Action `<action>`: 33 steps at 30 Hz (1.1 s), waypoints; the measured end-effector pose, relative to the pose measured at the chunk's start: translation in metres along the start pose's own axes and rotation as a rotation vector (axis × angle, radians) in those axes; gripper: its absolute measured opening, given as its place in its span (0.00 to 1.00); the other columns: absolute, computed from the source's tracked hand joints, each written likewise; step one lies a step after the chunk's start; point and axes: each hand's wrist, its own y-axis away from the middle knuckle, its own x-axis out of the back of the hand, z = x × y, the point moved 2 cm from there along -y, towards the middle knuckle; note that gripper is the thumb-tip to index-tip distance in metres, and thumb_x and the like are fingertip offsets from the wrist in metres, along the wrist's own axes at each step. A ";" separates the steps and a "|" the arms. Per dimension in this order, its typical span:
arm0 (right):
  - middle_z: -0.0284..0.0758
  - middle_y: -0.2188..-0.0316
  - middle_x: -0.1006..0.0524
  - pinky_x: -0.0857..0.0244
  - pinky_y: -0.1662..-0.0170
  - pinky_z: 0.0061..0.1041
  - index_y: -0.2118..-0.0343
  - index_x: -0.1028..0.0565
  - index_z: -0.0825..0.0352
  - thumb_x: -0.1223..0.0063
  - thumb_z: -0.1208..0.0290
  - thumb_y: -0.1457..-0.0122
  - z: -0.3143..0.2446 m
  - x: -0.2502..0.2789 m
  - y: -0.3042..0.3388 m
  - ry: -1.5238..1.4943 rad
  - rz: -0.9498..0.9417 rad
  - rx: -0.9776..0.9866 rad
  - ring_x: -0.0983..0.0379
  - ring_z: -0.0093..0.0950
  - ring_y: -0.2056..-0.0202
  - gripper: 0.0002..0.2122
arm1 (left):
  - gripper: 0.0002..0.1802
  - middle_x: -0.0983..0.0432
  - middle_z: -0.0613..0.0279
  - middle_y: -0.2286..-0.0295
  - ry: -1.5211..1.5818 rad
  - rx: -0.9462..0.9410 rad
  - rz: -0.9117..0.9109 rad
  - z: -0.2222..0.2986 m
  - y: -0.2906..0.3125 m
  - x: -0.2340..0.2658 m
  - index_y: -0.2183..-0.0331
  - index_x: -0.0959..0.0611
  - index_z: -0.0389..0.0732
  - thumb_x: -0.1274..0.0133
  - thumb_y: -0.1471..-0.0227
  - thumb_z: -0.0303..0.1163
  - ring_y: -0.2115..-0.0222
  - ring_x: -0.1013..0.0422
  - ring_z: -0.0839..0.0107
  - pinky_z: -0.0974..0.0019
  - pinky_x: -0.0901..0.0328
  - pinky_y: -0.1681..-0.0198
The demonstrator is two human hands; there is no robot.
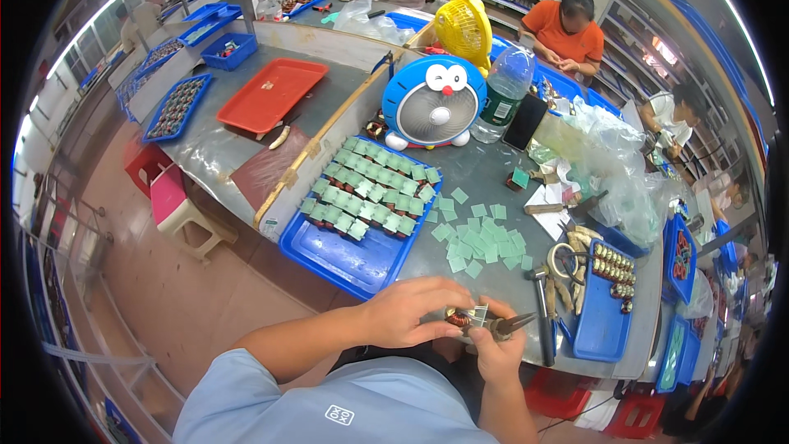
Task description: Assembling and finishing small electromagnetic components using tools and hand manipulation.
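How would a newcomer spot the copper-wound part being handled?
Start at the pale blue shirt in the picture's lower middle. Just above it are the left hand and right hand; the copper-wound part sits between them, left of a dark pointed tool. Unlike the green-topped parts in the big blue tray, it is in hand.

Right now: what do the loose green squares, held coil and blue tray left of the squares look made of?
Loose green squares: thin sheet, maybe fibreglass board or plastic; matte, flat, crisp-edged.
Held coil: probably copper wire; coppery windings with slight sheen.
Blue tray: likely moulded plastic; glossy highlights, rounded rim.
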 end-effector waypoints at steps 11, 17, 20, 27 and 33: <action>0.38 0.53 0.24 0.34 0.45 0.30 0.48 0.25 0.74 0.28 0.69 0.47 0.011 0.003 -0.009 0.023 -0.023 -0.046 0.26 0.29 0.52 0.25 | 0.24 0.23 0.54 0.51 0.016 0.003 0.032 0.001 0.010 0.008 0.47 0.21 0.42 0.37 0.44 0.37 0.52 0.25 0.54 0.57 0.30 0.50; 0.38 0.51 0.25 0.34 0.44 0.30 0.48 0.25 0.74 0.29 0.71 0.47 0.007 -0.001 -0.005 0.023 -0.039 -0.078 0.26 0.28 0.51 0.25 | 0.24 0.23 0.55 0.51 0.033 0.008 0.052 0.007 0.021 0.007 0.48 0.21 0.41 0.37 0.44 0.36 0.53 0.25 0.53 0.57 0.29 0.52; 0.38 0.52 0.24 0.33 0.45 0.30 0.47 0.25 0.74 0.30 0.72 0.46 0.006 -0.004 -0.001 0.028 -0.049 -0.056 0.26 0.28 0.51 0.24 | 0.24 0.23 0.55 0.51 0.035 0.017 0.047 0.007 0.025 0.007 0.48 0.21 0.42 0.37 0.44 0.37 0.53 0.25 0.54 0.57 0.29 0.53; 0.40 0.53 0.22 0.32 0.45 0.31 0.46 0.27 0.73 0.35 0.78 0.44 0.001 -0.017 -0.003 -0.007 -0.038 -0.028 0.24 0.28 0.53 0.22 | 0.23 0.20 0.54 0.56 0.000 0.043 0.046 0.002 0.016 0.014 0.52 0.18 0.41 0.33 0.48 0.40 0.56 0.23 0.52 0.55 0.27 0.53; 0.39 0.48 0.26 0.32 0.49 0.26 0.44 0.27 0.71 0.35 0.76 0.41 0.000 -0.012 -0.009 0.015 -0.076 0.031 0.27 0.25 0.52 0.22 | 0.25 0.19 0.53 0.57 -0.100 -0.018 0.072 0.011 0.000 0.017 0.54 0.19 0.39 0.29 0.54 0.34 0.58 0.22 0.52 0.58 0.27 0.57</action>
